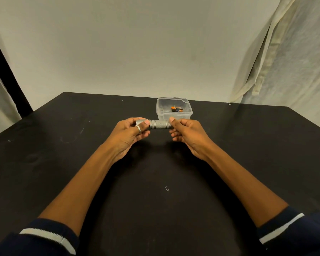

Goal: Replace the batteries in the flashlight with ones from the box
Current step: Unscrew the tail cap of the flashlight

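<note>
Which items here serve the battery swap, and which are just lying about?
Job: flashlight, held by left hand and right hand; clear plastic box; batteries inside it.
Lying about: small white scrap on black table; curtain.

Dim, even overhead light; soft shadows pool beneath the forearms on the matte black tabletop (63, 163). Sharp centre, wide-angle bending at the frame's edges.

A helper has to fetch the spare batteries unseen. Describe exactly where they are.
On the black table, beyond both hands, stands a clear plastic box without a lid. The orange-and-black batteries lie inside on its floor, the only brightly coloured things there.
</note>
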